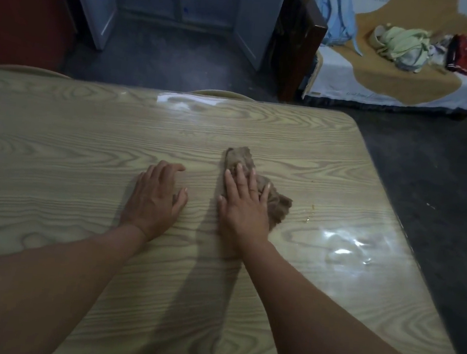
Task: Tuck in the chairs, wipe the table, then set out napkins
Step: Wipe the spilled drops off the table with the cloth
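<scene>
Cloth [240, 158], brown and crumpled, lies on the worktop [58, 135]. The worktop under the cloth is pale with wavy wood lines and has a shiny cover.

The right hand [245, 207] lies flat on top of the cloth, palm down. Its grip is wide open. The fingers are straight and spread, and they press on the cloth without curling round it. One end of the cloth sticks out past the fingertips. Another bit sticks out on the right side of the hand. A thin ring [254, 190] sits on one finger.

Just left of the cloth, the left hand [155, 197] rests palm down on the bare worktop. Its grip is open too, with the fingers a little bent, and it has hold of nothing. It does not touch the cloth.

Near the cloth, on its right, lie a few tiny yellow crumbs [312, 206].

Well beyond the cloth, the tops of two chairs [221, 92] peek over the far edge of the worktop. One is straight beyond the cloth and the other is far off to its left. Both sit close against that edge.

Further beyond the cloth, and to its right, stands a bed [380, 85] with a heap of clothes [398, 47] on it. The floor [443, 170] to the right of the cloth is dark.
</scene>
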